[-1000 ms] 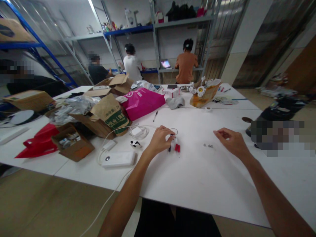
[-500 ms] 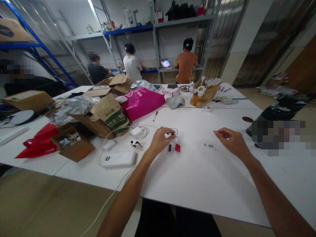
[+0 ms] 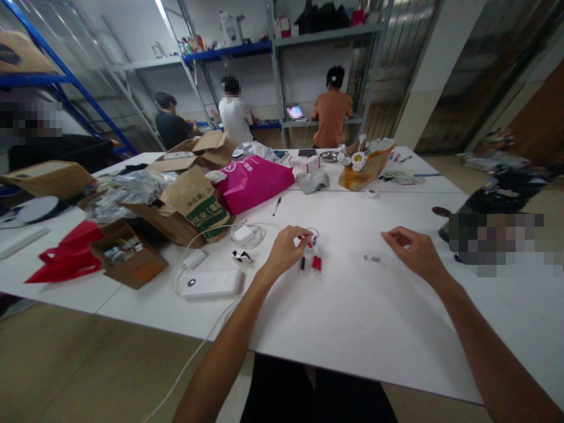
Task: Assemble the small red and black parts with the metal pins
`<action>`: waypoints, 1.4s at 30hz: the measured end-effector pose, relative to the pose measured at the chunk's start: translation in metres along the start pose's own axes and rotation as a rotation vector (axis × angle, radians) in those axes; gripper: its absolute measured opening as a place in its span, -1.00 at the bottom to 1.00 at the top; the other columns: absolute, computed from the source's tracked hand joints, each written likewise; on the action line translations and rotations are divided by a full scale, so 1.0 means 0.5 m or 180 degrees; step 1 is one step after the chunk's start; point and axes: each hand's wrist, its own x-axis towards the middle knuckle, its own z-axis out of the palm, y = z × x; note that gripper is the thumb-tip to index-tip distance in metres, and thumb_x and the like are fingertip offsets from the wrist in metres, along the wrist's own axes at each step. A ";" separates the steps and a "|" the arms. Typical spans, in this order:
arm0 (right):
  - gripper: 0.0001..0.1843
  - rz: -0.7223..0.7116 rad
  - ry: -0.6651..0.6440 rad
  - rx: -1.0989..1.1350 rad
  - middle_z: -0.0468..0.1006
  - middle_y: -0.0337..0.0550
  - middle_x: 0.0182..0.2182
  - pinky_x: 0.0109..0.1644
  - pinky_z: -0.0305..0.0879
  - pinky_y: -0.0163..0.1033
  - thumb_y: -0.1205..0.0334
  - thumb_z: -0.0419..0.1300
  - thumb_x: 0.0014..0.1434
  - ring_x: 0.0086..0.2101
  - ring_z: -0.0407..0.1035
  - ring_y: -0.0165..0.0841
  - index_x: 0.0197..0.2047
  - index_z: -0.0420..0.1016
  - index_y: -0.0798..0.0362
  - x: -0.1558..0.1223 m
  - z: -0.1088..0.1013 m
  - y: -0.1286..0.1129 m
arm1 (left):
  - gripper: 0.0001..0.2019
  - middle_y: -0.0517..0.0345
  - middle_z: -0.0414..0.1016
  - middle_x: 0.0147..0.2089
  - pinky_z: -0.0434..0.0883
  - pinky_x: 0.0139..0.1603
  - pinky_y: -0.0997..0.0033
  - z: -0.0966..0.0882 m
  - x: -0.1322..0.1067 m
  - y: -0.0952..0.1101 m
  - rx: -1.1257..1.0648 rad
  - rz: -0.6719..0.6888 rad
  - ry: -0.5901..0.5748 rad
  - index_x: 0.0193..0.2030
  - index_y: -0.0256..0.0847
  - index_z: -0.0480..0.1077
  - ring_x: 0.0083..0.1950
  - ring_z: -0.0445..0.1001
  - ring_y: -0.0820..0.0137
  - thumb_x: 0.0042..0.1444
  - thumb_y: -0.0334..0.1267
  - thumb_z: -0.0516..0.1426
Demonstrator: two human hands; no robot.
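My left hand (image 3: 288,244) is closed in a pinch over the table, its fingertips beside a thin loop of wire (image 3: 314,230). Whatever it pinches is too small to make out. Just below those fingertips lie a small black cylinder (image 3: 302,263) and red ones (image 3: 316,263) with clear ends. My right hand (image 3: 414,249) hovers farther right, fingers curled and thumb close to the index finger. Anything inside it is hidden. Between the hands, nearer the right, several tiny grey metal pieces (image 3: 372,258) lie in a short row on the white table (image 3: 352,317).
Left of my left hand are a white power bank (image 3: 211,284), a coiled white cable (image 3: 249,236) and a small black-and-white object (image 3: 241,257). Cartons, a brown paper bag (image 3: 196,205) and a magenta bag (image 3: 255,182) crowd the left. Several people sit at the back shelves.
The fingers of my left hand have shifted slightly, and a small reddish piece beyond their tips shows more. My right hand stays in place.
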 end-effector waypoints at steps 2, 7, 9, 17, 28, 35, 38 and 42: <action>-0.51 -0.0004 -0.0017 -0.0006 0.64 -0.18 -0.38 -0.24 0.40 -0.20 -0.28 0.22 0.36 -0.39 0.51 -0.34 -0.24 0.60 -0.01 0.000 0.000 0.000 | -0.85 0.15 0.73 -0.14 0.50 0.04 0.22 0.002 0.000 -0.001 -0.0010 0.0045 0.0045 -0.05 -0.10 0.65 -0.09 0.62 0.28 0.35 -0.37 0.25; -0.51 -0.0030 -0.0025 -0.0012 0.65 -0.17 -0.37 -0.24 0.40 -0.20 -0.29 0.21 0.36 -0.39 0.51 -0.33 -0.25 0.59 -0.01 -0.001 -0.001 -0.002 | -0.87 0.13 0.73 -0.10 0.49 0.09 0.16 0.006 0.003 -0.012 0.0079 0.0150 0.0089 -0.05 -0.09 0.65 -0.06 0.60 0.26 0.37 -0.36 0.26; -0.51 -0.0034 -0.0030 -0.0012 0.65 -0.17 -0.37 -0.25 0.41 -0.20 -0.29 0.21 0.36 -0.39 0.51 -0.33 -0.25 0.59 -0.02 -0.001 -0.001 -0.002 | -0.86 0.11 0.74 -0.08 0.49 0.12 0.13 0.007 0.003 -0.016 0.0166 0.0219 0.0094 -0.04 -0.08 0.65 -0.02 0.59 0.23 0.37 -0.35 0.26; -0.51 -0.0050 -0.0030 -0.0050 0.65 -0.16 -0.38 -0.25 0.41 -0.20 -0.29 0.20 0.37 -0.40 0.52 -0.32 -0.25 0.59 -0.02 -0.001 0.000 -0.002 | -0.86 0.10 0.74 -0.03 0.46 0.17 0.08 0.008 0.002 -0.014 0.0313 0.0325 0.0152 -0.02 -0.04 0.65 0.04 0.57 0.19 0.40 -0.30 0.24; -0.52 -0.0064 -0.0051 -0.0013 0.66 -0.16 -0.37 -0.24 0.42 -0.20 -0.28 0.20 0.37 -0.38 0.51 -0.32 -0.24 0.59 -0.02 -0.002 0.002 -0.001 | -0.86 0.09 0.73 -0.08 0.46 0.17 0.06 0.012 0.001 -0.017 0.0331 0.0295 0.0026 -0.05 -0.06 0.65 0.03 0.56 0.17 0.37 -0.32 0.24; -0.53 -0.0023 -0.0082 -0.0022 0.64 -0.18 -0.37 -0.23 0.40 -0.19 -0.27 0.21 0.36 -0.39 0.50 -0.33 -0.25 0.60 -0.02 -0.001 0.001 -0.003 | -0.82 0.06 0.71 -0.07 0.44 0.16 0.08 0.010 0.003 -0.018 0.0294 0.0410 -0.0095 -0.03 -0.07 0.64 0.01 0.55 0.19 0.41 -0.32 0.18; -0.53 -0.0027 -0.0067 -0.0032 0.64 -0.17 -0.37 -0.22 0.40 -0.18 -0.27 0.22 0.36 -0.39 0.51 -0.32 -0.25 0.60 -0.02 -0.001 0.002 -0.002 | -0.81 0.04 0.70 -0.08 0.43 0.16 0.09 0.010 0.003 -0.018 0.0290 0.0485 -0.0145 -0.01 -0.09 0.64 -0.01 0.54 0.21 0.43 -0.32 0.16; -0.52 -0.0024 -0.0079 -0.0041 0.65 -0.17 -0.37 -0.23 0.40 -0.17 -0.28 0.21 0.36 -0.39 0.50 -0.32 -0.25 0.60 -0.02 -0.001 0.003 0.000 | -0.80 0.03 0.68 -0.08 0.42 0.15 0.12 0.010 0.003 -0.015 0.0311 0.0560 -0.0176 0.00 -0.10 0.63 -0.01 0.52 0.21 0.45 -0.32 0.14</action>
